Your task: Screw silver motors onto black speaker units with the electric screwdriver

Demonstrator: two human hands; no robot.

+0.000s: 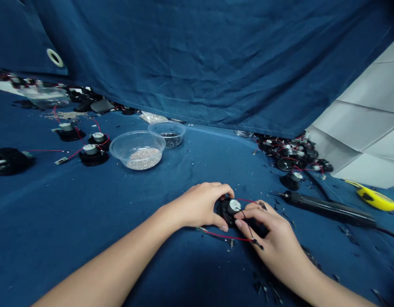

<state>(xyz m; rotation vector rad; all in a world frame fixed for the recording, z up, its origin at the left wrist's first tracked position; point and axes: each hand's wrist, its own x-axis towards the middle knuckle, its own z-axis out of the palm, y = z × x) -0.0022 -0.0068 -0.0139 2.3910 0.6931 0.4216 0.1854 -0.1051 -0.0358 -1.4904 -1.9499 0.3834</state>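
Observation:
My left hand (205, 204) curls around a small round black motor housing (227, 213), thumb at the near side and fingers over the far side. On top of it sits a silver-white motor (234, 205) with red and black wires. My right hand (264, 224) has its thumb and index finger pinched at the motor's right edge; whatever is between those fingertips is too small to tell. A black wire (247, 224) loops over these fingers. A red wire (227, 235) runs below the housing, past a small green-white piece at its left end.
Clear plastic bowls (137, 147) hold silvery bits and dark bits. Motor assemblies with red wires (92, 155) stand at left; a pile of similar ones (289, 153) lies at right. A black soldering-iron-like tool (331, 209) and a yellow-handled tool (376, 198) lie right. Blue cloth (209, 64) hangs behind.

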